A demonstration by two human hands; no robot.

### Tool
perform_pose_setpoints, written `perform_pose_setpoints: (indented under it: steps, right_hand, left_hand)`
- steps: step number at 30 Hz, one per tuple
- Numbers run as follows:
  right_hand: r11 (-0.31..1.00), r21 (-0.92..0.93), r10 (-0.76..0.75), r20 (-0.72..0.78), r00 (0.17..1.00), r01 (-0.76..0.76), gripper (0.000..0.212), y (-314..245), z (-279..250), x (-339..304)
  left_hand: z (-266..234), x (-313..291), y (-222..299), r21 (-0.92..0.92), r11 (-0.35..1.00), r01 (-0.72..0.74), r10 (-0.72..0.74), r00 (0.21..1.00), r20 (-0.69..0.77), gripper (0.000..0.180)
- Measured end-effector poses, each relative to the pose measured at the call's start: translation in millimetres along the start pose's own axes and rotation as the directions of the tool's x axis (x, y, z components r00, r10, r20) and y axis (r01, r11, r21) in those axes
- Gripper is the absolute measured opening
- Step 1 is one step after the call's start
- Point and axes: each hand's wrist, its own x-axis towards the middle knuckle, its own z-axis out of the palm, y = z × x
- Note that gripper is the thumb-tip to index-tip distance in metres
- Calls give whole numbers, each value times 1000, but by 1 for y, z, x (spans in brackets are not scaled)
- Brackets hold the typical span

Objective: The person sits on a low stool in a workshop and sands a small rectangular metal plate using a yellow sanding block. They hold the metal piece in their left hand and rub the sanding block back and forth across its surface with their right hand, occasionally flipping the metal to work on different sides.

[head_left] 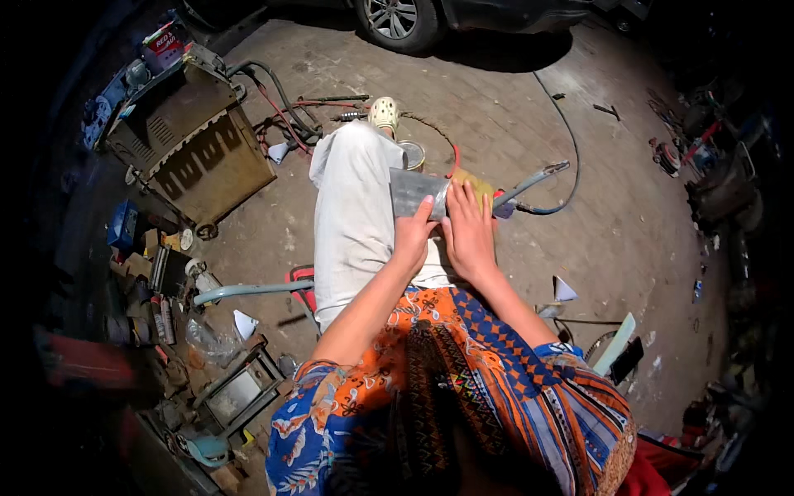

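Note:
A flat grey metal plate (411, 192) rests across my thighs. My left hand (413, 236) is closed on its near edge, thumb laid on top and the other fingers mostly hidden beneath. My right hand (468, 227) lies flat with its fingers stretched out over the right end of the plate. A yellowish piece (474, 187) shows beyond and beside those fingers; its kind is unclear. A pale, shiny patch shows on the plate beside the right fingers.
Right of my knees, a blue-grey bar (533, 183) juts out near a dark cable (571, 132). A metal cabinet (194, 165) on wheels stands at left, with hoses (285, 112) beside it. An open can (412, 155) sits near my foot. A car wheel (397, 21) is at the back.

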Motion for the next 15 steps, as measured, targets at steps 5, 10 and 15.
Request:
perform_pose_setpoints:
  steps: [5,10,15]
  right_hand:
    - [999,-49,18,101,995,-13,51,4,9,-9]
    - [999,19,42,6,999,-42,50,21,17,-3]
    - [834,535,299,-238,924,-132,44,44,-4,3]
  left_hand:
    - [-9,6,-8,-92,996,13,-12,1000,17,25]
    - [-23,16,-16,-129,989,71,-59,994,90,26]
    - [-16,8,-7,-64,996,61,-49,984,169,34]
